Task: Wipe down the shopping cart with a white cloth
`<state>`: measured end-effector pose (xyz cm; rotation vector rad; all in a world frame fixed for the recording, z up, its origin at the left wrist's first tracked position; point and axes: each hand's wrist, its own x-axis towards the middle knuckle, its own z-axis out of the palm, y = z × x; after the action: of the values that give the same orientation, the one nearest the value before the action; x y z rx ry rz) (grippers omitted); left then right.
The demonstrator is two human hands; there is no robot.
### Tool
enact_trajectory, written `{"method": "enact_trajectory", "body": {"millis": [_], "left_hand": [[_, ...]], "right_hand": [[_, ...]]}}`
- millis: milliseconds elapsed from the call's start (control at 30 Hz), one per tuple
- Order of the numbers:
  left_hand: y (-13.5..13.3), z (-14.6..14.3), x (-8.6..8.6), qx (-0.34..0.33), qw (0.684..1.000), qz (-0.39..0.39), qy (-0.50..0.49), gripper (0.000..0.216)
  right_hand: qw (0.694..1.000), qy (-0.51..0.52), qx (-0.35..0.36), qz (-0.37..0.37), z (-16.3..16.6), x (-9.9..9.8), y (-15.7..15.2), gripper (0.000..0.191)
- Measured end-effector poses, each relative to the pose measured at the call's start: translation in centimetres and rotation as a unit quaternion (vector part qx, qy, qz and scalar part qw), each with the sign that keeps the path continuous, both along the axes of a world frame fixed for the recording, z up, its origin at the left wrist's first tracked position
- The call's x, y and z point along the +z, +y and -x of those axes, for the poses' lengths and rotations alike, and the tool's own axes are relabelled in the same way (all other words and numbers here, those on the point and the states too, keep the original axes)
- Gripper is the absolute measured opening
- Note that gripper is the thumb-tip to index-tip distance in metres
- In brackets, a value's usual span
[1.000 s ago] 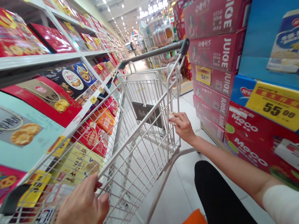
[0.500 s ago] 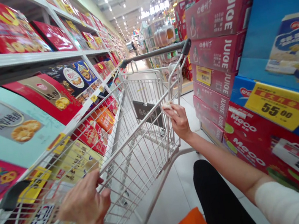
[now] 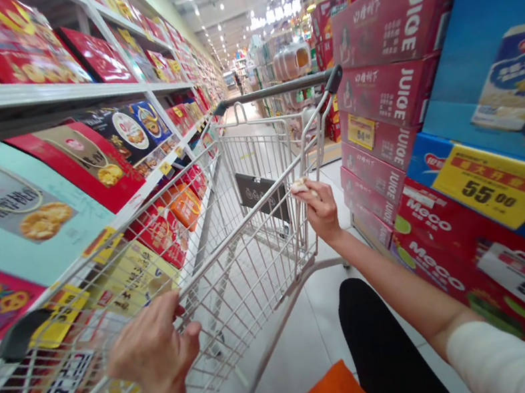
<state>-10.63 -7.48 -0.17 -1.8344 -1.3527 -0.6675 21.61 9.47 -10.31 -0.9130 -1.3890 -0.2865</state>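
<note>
A wire shopping cart [image 3: 230,246] stands slantwise in front of me. My left hand [image 3: 151,345] is closed over its near top rail, thumb on the inner side facing me. Farther along that rail, my right hand [image 3: 324,213] pinches a crumpled white cloth or tissue [image 3: 300,186] against the metal. The fingers partly cover the wad. Beyond the hands, the cart's dark push handle [image 3: 277,89] runs across the far end, and a dark panel [image 3: 262,195] hangs below it inside the basket.
Shelves of boxed snacks [image 3: 77,154] line the left, close against the cart. Stacked pink juice cartons [image 3: 377,95] and a blue carton [image 3: 488,68] rise at the right, with red cartons [image 3: 433,241] below. Pale floor tiles [image 3: 291,333] show beneath the cart. A distant person stands down the aisle.
Both hands and the cart's handle end appear slightly farther right, partly from a small view shift. Each hand keeps its grip, the right one still with the white wad.
</note>
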Motion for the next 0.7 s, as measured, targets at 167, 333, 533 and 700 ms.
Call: {"method": "enact_trajectory", "body": {"millis": [167, 333, 533, 700], "left_hand": [[-0.3, 0.1, -0.4, 0.011, 1.0, -0.007, -0.004, 0.058], [-0.6, 0.1, -0.3, 0.013, 1.0, -0.018, 0.015, 0.057], [-1.1, 0.0, 0.1, 0.01, 0.999, -0.029, 0.02, 0.052], [-1.2, 0.4, -0.2, 0.019, 0.999, -0.025, 0.016, 0.052]], "right_hand": [[0.996, -0.076, 0.043, 0.0, 1.3, -4.4, -2.8, 0.04], [0.995, -0.061, 0.067, 0.029, 1.7, -4.7, -4.8, 0.038], [0.999, -0.002, 0.037, -0.004, 2.6, 1.0, -2.2, 0.038], [0.995, -0.074, 0.058, 0.016, 4.3, -4.2, -4.5, 0.044]]}}
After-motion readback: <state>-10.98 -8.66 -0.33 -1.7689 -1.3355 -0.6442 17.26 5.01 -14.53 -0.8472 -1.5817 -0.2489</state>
